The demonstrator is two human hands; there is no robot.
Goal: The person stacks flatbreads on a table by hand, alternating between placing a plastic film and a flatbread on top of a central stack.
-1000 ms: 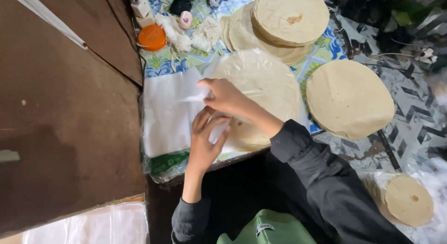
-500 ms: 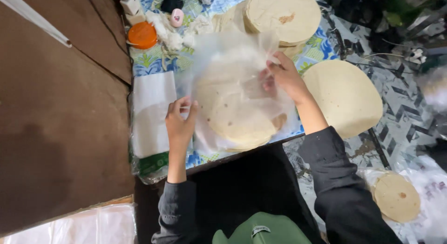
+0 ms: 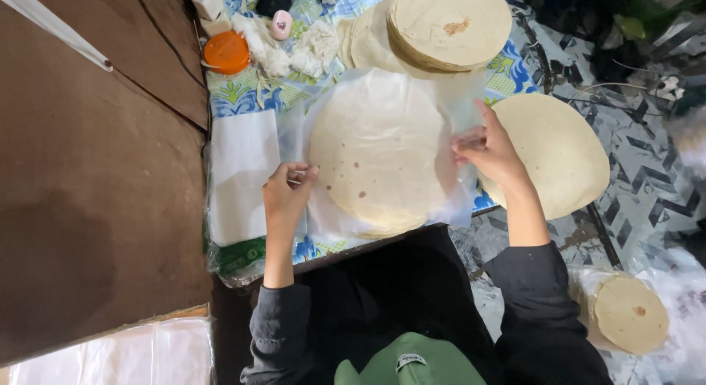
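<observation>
A stack of round flatbreads (image 3: 379,153) lies in the middle of the low table, covered by a clear plastic bag (image 3: 448,197). My left hand (image 3: 287,190) pinches the bag's left edge beside the stack. My right hand (image 3: 489,150) grips the bag's right edge, fingers closed on the film. Both forearms wear dark sleeves.
A second flatbread stack (image 3: 448,25) sits at the back, a large one (image 3: 555,150) at the right, a small bagged one (image 3: 631,311) at lower right. White sheets (image 3: 243,175) lie left, an orange lid (image 3: 226,52) behind. Brown boards (image 3: 88,172) flank the left.
A second ago both hands held crumpled plastic together over the stack. They moved apart, spreading the bag, and it now lies lower and flatter over the flatbreads.
</observation>
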